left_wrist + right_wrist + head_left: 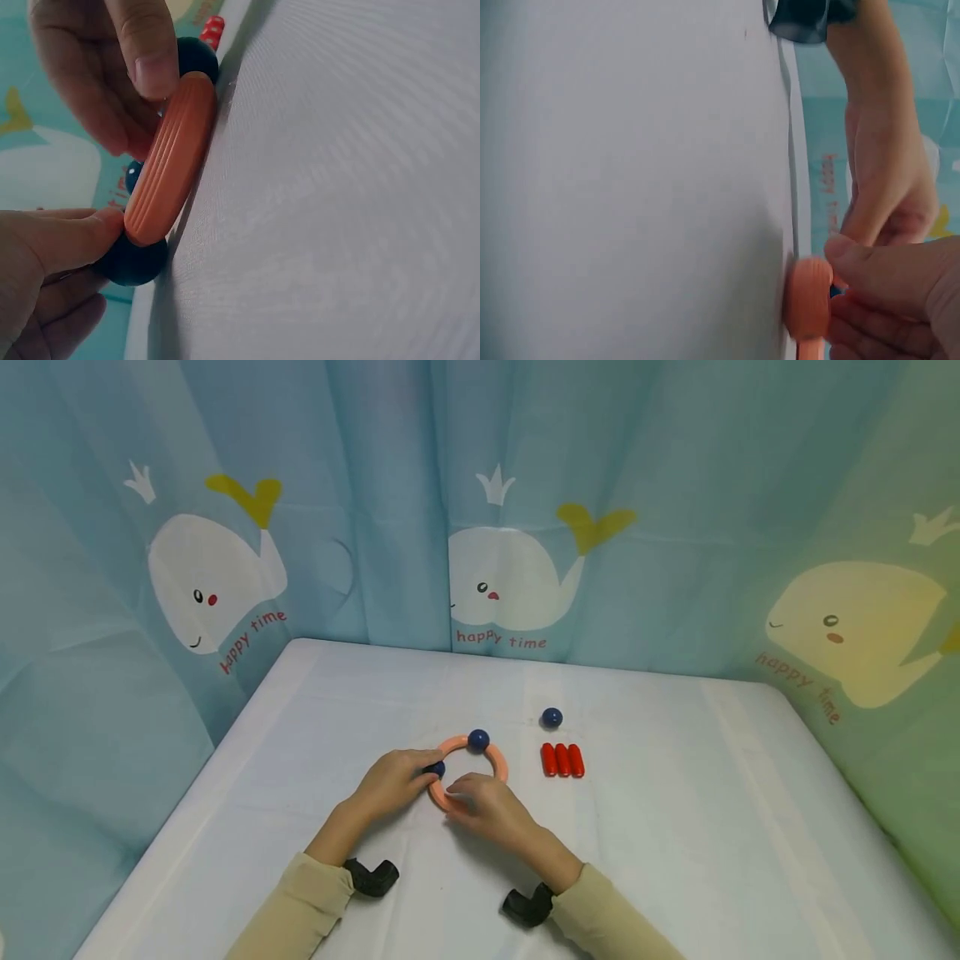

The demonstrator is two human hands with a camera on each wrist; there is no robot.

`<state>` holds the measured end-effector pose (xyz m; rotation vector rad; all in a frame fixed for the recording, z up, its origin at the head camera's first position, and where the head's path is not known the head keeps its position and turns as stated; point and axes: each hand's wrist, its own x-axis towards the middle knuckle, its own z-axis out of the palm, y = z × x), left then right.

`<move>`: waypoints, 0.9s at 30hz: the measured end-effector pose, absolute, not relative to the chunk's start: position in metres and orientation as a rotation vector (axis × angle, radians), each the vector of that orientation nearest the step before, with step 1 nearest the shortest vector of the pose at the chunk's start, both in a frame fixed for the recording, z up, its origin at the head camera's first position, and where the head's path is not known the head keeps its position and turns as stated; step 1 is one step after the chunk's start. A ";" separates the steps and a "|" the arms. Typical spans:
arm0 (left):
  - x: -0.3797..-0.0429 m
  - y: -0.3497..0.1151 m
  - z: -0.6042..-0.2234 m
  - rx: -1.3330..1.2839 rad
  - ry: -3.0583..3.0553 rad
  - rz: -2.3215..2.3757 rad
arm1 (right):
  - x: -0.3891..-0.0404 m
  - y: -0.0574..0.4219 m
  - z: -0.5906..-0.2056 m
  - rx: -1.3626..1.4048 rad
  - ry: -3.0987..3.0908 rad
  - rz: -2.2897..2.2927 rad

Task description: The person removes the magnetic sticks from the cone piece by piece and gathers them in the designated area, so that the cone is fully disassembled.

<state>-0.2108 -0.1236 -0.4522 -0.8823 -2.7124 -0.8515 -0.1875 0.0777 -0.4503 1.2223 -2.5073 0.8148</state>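
Note:
An orange ring of curved rods with dark blue balls lies on the table, between the hands. My left hand (392,783) grips the ring's left side, thumb and fingers about a blue ball (131,261) at the end of a ribbed orange curved rod (174,161). At the near side, my right hand (491,810) pinches the orange curved rod (808,296) with thumb and fingers. Another blue ball (478,741) sits at the ring's far side. In the left wrist view, one more dark blue ball (198,60) shows beside the right thumb. The right hand hides part of the ring.
Right of the ring, three red rods (562,760) lie side by side. A loose blue ball (552,718) rests just beyond them. The white table (712,827) meets a blue curtain (675,602) with printed whales at its far edge.

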 end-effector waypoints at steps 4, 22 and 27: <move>-0.212 -0.124 -0.454 -0.883 -2.717 -0.868 | -0.185 0.068 -0.450 1.166 -2.598 0.794; -0.210 -0.120 -0.454 -0.840 -2.714 -0.836 | -0.172 0.063 -0.448 1.024 -2.674 0.730; -0.210 -0.119 -0.453 -0.841 -2.724 -0.825 | -0.170 0.072 -0.440 0.989 -2.667 0.817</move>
